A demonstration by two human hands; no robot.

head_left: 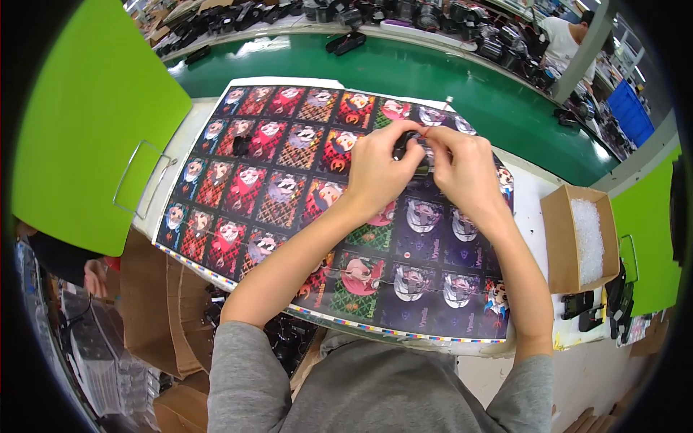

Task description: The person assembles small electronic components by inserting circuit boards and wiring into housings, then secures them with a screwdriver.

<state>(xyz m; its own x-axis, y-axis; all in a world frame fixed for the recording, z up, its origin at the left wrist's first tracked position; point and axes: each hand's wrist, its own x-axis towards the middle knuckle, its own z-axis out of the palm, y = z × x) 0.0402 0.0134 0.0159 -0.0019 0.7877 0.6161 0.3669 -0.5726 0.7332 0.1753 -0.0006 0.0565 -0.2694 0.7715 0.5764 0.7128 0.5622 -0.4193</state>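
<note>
Over printed sheet (281,191), blk part (401,146) (axis/dir. hidden) sat pinched in L hand (379,164), R hand (465,167) curled beside, grip unclear, both angled inward.

Black part (401,146) held, printed sheet (281,191) below

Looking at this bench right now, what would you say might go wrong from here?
The small dark part between the left hand and right hand might slip, being largely covered by fingers.
The black piece on the busy, dark printed sheet could be overlooked.
The open box of clear bits stands beside the right forearm; a wide swing might spill it.
</note>
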